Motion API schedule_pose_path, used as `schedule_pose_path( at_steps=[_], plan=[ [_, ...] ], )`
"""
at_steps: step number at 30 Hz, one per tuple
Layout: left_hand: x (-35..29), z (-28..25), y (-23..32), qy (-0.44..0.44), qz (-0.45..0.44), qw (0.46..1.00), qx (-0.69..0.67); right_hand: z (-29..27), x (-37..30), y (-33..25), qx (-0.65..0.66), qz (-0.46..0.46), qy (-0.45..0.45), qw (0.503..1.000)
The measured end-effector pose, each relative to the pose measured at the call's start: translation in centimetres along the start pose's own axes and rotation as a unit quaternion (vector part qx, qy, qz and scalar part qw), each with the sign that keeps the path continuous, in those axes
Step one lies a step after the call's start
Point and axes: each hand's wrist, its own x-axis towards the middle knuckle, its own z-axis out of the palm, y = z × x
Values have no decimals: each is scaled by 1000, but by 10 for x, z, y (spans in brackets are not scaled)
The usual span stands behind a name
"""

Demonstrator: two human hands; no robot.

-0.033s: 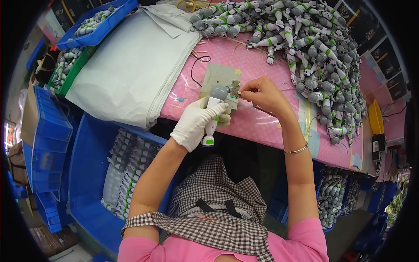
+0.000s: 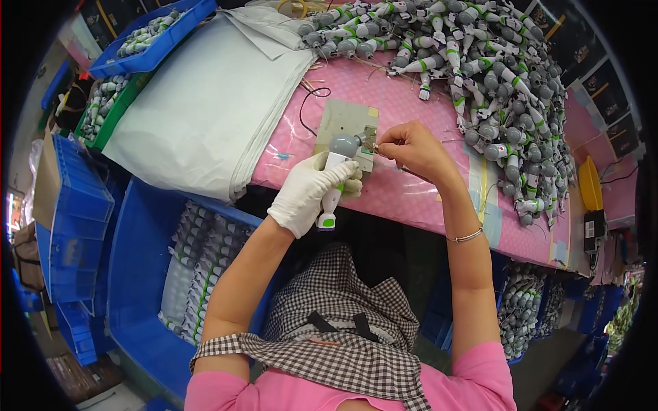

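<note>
My left hand (image 2: 305, 188), in a white glove, is closed around a white, grey and green toy arm (image 2: 330, 200). The toy arm's grey ball end points up and away from me, against a small metal fixture on a grey plate (image 2: 336, 118). My bare right hand (image 2: 419, 152) is at the fixture's right side, thumb and fingertips pinched together. What they pinch is too small to make out. A thin dark strip shows beneath this hand, and I cannot tell whether the hand holds it.
A large heap of similar toy arms (image 2: 510, 103) covers the table's far right. White sheets (image 2: 199, 103) lie on the left, over the pink table cover (image 2: 281, 147). Below, a blue bin (image 2: 140, 288) holds rows of toy parts. A black cable (image 2: 302, 113) runs by the plate.
</note>
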Motion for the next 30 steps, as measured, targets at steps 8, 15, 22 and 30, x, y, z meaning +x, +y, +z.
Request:
schedule_pose_path(
  at_steps=[8,15,22,30],
  plan=[
    [-1,-3,2,20,-21,999,43,-3,8,-1,-92,-34,-9,995],
    [1,-4,-2,-1,3,1000,-10,-5,13,1,-13,1,-45,999],
    [9,0,-4,4,19,1000,-24,-10,17,1,-53,2,-15,998],
    [-2,-5,0,-57,-74,988,-120,0,-8,5,-199,-122,167,958]
  ],
)
